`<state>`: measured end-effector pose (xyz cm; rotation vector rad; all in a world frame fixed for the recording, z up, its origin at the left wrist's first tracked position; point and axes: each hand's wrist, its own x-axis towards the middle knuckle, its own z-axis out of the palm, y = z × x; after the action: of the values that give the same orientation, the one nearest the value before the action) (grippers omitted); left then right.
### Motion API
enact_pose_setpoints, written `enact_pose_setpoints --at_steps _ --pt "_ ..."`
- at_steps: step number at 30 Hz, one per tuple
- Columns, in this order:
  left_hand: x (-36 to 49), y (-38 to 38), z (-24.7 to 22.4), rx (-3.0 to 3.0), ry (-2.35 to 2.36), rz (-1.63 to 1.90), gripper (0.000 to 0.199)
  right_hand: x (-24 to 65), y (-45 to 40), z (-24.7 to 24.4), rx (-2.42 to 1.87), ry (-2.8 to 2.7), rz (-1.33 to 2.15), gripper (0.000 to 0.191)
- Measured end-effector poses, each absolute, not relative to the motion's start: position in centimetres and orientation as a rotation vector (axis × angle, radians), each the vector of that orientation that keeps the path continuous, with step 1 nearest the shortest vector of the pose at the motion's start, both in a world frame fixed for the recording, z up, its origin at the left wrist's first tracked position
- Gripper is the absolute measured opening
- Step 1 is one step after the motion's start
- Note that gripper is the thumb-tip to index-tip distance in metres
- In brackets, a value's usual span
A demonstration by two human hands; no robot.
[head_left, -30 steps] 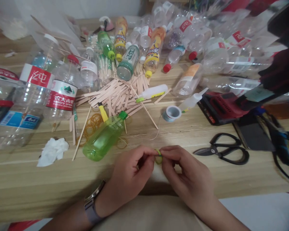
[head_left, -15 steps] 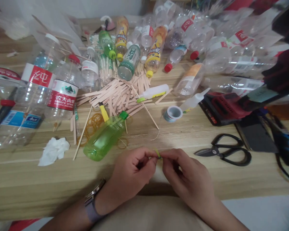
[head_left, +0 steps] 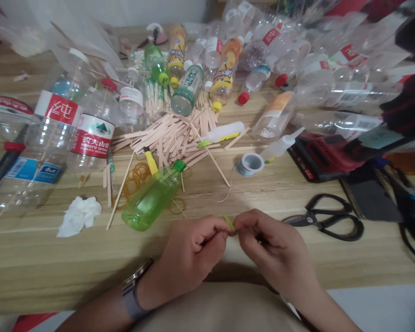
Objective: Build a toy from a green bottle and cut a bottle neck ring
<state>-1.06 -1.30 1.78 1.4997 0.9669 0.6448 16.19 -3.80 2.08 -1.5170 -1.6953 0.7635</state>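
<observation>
Two hands meet low over the wooden table point(head_left: 38, 267); the left hand point(head_left: 197, 253) has thumb and forefinger pressed together on a small green strip point(head_left: 229, 223), and the right hand point(head_left: 275, 249) pinches at the other side of this strip, so that it lies just between the two sets of fingertips; the other fingers are curled inward. To the left of the fingers and a little beyond them, a green bottle point(head_left: 152, 198) lies on its side, with rubber bands point(head_left: 136, 175) beside it; straight beyond the fingers stands a spool point(head_left: 245, 171) with loose thread; farther still is a heap of flat wooden sticks point(head_left: 169, 136); to the right, apart from the fingers, lie black scissors point(head_left: 311, 217).
</observation>
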Motion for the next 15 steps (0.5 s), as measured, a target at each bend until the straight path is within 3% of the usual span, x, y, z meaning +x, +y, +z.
enact_pose_setpoints --at_steps 4,15 --pt "-0.9 -1.3 1.3 1.327 0.966 0.573 0.015 16.4 -4.1 1.2 -1.556 -1.554 0.885 0.017" --pt "-0.9 -1.1 0.7 1.205 1.008 0.59 0.019 16.7 -4.6 0.5 -1.591 -1.689 0.744 0.012"
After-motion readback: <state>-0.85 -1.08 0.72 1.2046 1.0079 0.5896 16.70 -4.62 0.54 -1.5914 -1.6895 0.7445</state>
